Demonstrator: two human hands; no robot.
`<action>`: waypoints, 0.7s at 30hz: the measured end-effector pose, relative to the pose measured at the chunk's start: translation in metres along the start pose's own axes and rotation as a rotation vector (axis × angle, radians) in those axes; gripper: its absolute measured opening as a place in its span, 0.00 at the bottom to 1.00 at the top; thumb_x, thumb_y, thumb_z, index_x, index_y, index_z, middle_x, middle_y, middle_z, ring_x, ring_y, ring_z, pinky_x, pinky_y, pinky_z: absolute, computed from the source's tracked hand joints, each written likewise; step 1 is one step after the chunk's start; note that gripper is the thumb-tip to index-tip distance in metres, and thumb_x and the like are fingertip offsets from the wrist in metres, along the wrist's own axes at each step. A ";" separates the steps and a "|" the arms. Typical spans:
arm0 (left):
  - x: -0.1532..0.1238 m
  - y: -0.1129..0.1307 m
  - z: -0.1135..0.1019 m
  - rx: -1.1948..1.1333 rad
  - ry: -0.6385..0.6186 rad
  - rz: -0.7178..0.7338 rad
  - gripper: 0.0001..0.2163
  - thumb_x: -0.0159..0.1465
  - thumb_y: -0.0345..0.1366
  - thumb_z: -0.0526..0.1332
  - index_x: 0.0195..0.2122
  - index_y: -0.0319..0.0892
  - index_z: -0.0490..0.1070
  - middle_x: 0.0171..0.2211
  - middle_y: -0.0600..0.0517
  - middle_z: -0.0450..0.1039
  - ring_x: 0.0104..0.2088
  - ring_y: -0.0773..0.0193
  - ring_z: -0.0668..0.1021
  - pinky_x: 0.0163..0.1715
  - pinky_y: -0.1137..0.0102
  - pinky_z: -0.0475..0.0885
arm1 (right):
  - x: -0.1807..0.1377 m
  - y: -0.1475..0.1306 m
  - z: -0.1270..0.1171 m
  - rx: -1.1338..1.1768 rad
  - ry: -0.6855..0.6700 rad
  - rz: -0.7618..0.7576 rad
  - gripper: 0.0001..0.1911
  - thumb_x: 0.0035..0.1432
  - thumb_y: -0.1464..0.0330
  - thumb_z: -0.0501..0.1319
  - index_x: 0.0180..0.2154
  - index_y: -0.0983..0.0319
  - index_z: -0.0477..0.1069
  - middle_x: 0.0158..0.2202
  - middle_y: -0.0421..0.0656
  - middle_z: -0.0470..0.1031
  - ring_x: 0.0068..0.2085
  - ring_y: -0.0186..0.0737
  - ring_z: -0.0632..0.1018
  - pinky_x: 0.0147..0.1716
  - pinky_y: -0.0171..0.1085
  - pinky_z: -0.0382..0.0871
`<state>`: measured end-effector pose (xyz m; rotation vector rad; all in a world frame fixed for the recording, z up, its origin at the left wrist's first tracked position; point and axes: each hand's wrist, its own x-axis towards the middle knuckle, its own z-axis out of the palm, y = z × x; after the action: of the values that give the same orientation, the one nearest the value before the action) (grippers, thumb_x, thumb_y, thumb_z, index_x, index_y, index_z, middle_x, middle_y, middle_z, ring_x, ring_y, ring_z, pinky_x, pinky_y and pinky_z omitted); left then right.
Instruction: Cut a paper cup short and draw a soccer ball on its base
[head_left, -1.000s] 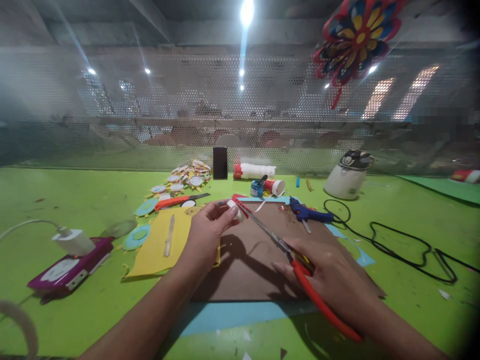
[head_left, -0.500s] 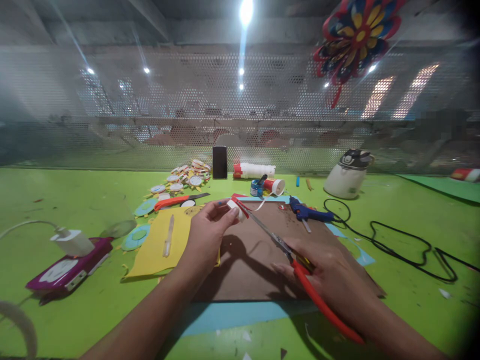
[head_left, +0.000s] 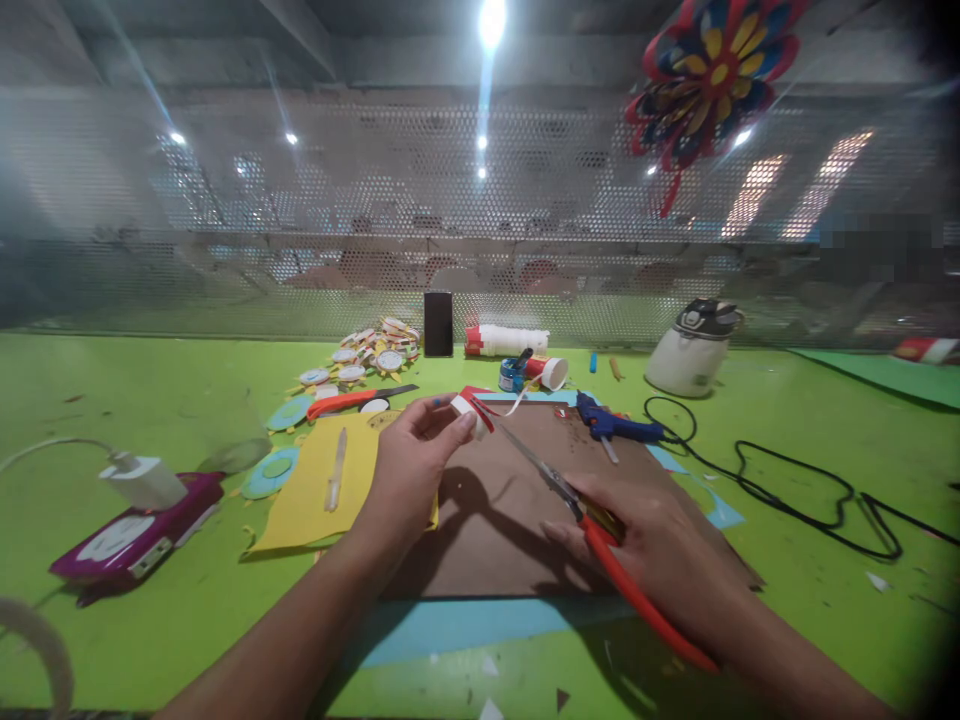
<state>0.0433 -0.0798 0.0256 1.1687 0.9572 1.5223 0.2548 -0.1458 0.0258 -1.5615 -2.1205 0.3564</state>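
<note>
red-and-white paper piece (head_left: 466, 407), pinched mid-frame by left hand (head_left: 420, 450), is best steadied for red-handled scissors (head_left: 553, 477) gripped by right hand (head_left: 651, 520).

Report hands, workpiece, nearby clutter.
Left hand pinching red-and-white piece. Right hand gripping scissors, tips near piece. Blue glue gun beyond right hand.

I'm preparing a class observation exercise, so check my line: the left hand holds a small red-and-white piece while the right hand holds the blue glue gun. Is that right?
Not quite: in the head view, the right hand holds scissors, not the blue glue gun. The rest stands.
</note>
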 end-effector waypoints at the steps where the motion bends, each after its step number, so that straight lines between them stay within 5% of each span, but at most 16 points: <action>1: 0.000 0.000 0.000 0.005 0.003 -0.004 0.17 0.53 0.39 0.70 0.42 0.38 0.75 0.39 0.46 0.79 0.39 0.60 0.79 0.45 0.63 0.73 | 0.000 -0.001 -0.001 0.013 -0.003 0.001 0.17 0.60 0.55 0.60 0.45 0.57 0.75 0.34 0.41 0.81 0.34 0.44 0.79 0.33 0.38 0.69; 15: -0.004 0.001 0.003 0.041 0.031 0.040 0.19 0.53 0.39 0.70 0.44 0.37 0.74 0.42 0.43 0.78 0.44 0.56 0.79 0.48 0.60 0.72 | 0.000 -0.002 0.001 0.101 0.005 0.005 0.15 0.59 0.59 0.61 0.45 0.57 0.76 0.35 0.40 0.82 0.34 0.42 0.79 0.34 0.37 0.69; 21: -0.004 0.004 0.005 -0.193 -0.009 -0.045 0.17 0.54 0.39 0.70 0.43 0.38 0.73 0.44 0.44 0.77 0.45 0.56 0.79 0.49 0.60 0.73 | -0.001 -0.001 0.003 0.074 0.014 -0.017 0.17 0.60 0.56 0.60 0.44 0.59 0.76 0.33 0.40 0.80 0.33 0.42 0.78 0.33 0.38 0.68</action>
<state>0.0474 -0.0842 0.0299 1.0091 0.8063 1.5354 0.2528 -0.1470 0.0229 -1.4998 -2.0848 0.4121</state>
